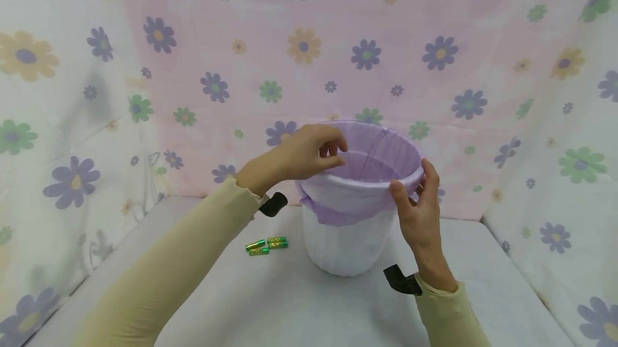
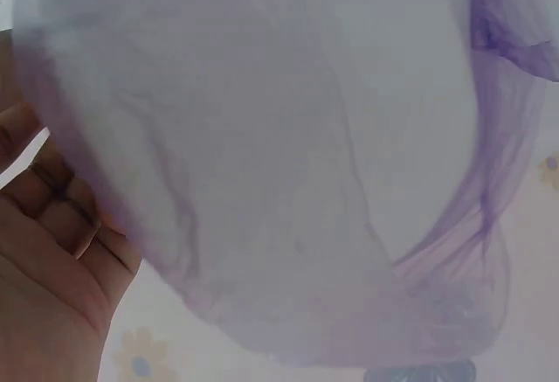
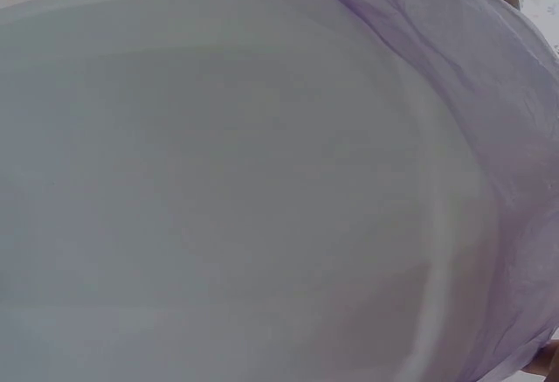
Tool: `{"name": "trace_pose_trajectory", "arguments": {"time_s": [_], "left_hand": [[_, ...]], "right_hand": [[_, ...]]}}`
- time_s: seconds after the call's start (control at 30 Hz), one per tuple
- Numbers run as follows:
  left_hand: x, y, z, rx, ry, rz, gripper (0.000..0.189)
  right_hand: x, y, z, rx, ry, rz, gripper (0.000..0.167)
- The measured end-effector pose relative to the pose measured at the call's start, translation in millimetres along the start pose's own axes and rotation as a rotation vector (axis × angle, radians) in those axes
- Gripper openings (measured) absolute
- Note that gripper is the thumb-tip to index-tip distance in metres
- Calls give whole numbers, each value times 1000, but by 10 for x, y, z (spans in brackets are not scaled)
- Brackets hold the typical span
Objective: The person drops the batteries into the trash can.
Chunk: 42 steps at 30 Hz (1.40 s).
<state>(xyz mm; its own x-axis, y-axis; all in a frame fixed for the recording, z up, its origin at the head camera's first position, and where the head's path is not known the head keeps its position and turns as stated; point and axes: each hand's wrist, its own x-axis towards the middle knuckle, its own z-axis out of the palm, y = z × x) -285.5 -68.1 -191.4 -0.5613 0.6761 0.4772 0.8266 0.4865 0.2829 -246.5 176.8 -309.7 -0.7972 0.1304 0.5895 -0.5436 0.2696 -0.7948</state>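
Observation:
A white trash can (image 1: 347, 250) stands upright, lined with a thin purple trash bag (image 1: 357, 215) folded down over its rim. At the can's left side, my left hand (image 1: 309, 154) hangs over the rim, fingers loosely bent and thumb apart from them, holding nothing. The left wrist view has that hand (image 2: 57, 260) beside the bag's edge. On the right, my right hand (image 1: 422, 213) grips the bag at the rim, thumb at the near side and fingers farther back. The bag (image 3: 515, 137) fills the right part of the right wrist view.
Several green-and-gold batteries (image 1: 267, 245) lie on the white table (image 1: 270, 304) left of the can. Flower-print cloth (image 1: 338, 25) hangs behind and on both sides. A black wrist mount (image 1: 273, 205) is on the left arm, another (image 1: 403, 281) on the right.

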Motion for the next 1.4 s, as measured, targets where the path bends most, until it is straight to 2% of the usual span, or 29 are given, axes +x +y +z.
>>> {"name": "trace_pose_trajectory", "arguments": {"time_s": [0.2,0.47,0.87,1.23,1.4], "left_hand": [[-269,-5,-58,-21,73,48,15],[-559,-39,-116,19,122,23,18],[-914,-166,-7,33,168,-1,22],[-1180,-359,174,15,146,-57,22],[-1315,-420,273,22,107,-118,23]], "right_hand": [[-2,9,8,1,-2,-8,73],[6,6,6,-3,2,-15,72],[1,11,6,1,-6,-15,72],[2,22,6,5,-2,-24,72],[8,26,20,15,-1,-30,72]]}}
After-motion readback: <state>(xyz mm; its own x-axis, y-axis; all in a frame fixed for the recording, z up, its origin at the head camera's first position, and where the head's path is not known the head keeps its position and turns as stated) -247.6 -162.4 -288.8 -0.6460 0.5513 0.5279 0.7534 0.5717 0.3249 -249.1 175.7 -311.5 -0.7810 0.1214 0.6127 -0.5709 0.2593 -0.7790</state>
